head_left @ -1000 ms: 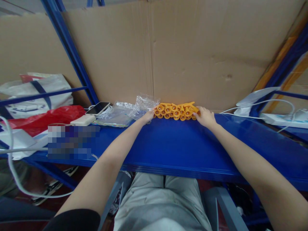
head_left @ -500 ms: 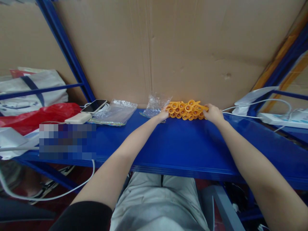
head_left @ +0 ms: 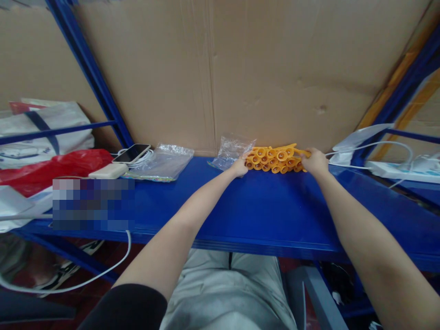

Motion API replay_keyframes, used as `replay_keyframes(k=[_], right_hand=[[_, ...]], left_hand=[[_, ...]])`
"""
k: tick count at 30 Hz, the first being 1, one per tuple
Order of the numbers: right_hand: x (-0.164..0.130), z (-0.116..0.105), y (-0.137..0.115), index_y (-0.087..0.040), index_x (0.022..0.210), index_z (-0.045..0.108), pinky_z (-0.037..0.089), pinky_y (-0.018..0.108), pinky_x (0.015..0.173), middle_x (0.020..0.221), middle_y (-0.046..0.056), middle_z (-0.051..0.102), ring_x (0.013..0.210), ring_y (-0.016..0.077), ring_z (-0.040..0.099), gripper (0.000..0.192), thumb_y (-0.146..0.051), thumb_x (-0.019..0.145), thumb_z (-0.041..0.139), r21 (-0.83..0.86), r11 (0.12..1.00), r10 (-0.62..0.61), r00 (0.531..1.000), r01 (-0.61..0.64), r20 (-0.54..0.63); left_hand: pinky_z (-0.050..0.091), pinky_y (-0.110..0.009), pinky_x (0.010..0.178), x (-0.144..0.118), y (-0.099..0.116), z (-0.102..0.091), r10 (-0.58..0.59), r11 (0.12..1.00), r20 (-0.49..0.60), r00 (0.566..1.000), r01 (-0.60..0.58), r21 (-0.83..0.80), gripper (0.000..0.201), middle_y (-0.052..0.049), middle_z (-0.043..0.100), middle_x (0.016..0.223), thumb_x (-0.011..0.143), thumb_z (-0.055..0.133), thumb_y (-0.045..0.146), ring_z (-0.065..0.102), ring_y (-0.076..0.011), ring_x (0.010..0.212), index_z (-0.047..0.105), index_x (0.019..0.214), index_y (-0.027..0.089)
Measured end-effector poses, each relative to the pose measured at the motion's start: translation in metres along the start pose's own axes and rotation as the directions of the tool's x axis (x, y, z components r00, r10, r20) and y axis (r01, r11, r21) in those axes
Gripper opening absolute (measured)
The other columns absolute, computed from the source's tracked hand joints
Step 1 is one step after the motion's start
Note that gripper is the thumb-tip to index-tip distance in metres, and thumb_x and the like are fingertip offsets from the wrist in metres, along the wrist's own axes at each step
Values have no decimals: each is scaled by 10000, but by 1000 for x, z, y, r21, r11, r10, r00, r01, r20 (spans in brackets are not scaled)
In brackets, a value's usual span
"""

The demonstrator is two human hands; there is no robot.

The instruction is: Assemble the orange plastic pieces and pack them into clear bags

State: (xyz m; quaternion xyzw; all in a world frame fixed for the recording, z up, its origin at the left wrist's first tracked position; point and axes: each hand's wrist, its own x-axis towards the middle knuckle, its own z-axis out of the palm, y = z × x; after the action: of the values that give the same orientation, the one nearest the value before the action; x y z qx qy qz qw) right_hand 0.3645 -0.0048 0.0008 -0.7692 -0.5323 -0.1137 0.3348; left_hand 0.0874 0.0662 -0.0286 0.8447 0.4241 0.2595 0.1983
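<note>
A stack of yellow-orange plastic pieces [head_left: 273, 161] with round, cup-like ends facing me lies at the back of the blue shelf [head_left: 268, 206], against the cardboard. My left hand [head_left: 241, 167] closes on the stack's left end, its fingertips partly hidden. At the other end my right hand [head_left: 315, 161] grips pieces whose narrow tips stick out under its fingers. A crumpled clear plastic bag [head_left: 231, 151] lies just behind and left of my left hand.
To the left lie a flat clear plastic packet [head_left: 165, 162], a phone [head_left: 132, 153] on coiled white cable, a white power bank [head_left: 108, 171] and a red plastic bag [head_left: 68, 169]. A white power strip [head_left: 402, 172] with cables sits at the right. Blue posts [head_left: 92, 78] frame the shelf.
Both hands and the stack of yellow pieces have shifted a little to the right along the shelf. More of the clear bag now shows to the left of the stack.
</note>
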Motion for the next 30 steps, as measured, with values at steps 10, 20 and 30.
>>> replay_keyframes(k=[10,20,30], right_hand=[[-2,1,-8,-176,1231,624,456,519,893,1188,201,657,1093,360,603,415,-365,903,452,28,998,-62,996,64,-66],[-7,-7,-20,-152,1237,599,451,481,909,1207,206,637,1120,347,580,430,-342,896,417,74,988,-117,974,134,-192],[-33,-10,-74,-160,1258,611,493,440,874,1210,169,661,1057,303,610,453,-391,913,430,275,882,-349,922,383,-166]], left_hand=[[392,-327,1123,-57,-2,-92,143,833,-53,988,-91,546,711,-67,546,1467,790,428,-35,517,-218,1339,507,1444,231],[491,-252,966,-96,-50,-114,-127,859,-75,989,147,491,591,-16,774,1033,725,421,1,690,-188,1039,723,1193,200],[485,-283,950,-96,-47,-103,-154,799,31,988,105,592,345,-90,756,1119,897,467,266,686,-243,1070,778,1022,185]])
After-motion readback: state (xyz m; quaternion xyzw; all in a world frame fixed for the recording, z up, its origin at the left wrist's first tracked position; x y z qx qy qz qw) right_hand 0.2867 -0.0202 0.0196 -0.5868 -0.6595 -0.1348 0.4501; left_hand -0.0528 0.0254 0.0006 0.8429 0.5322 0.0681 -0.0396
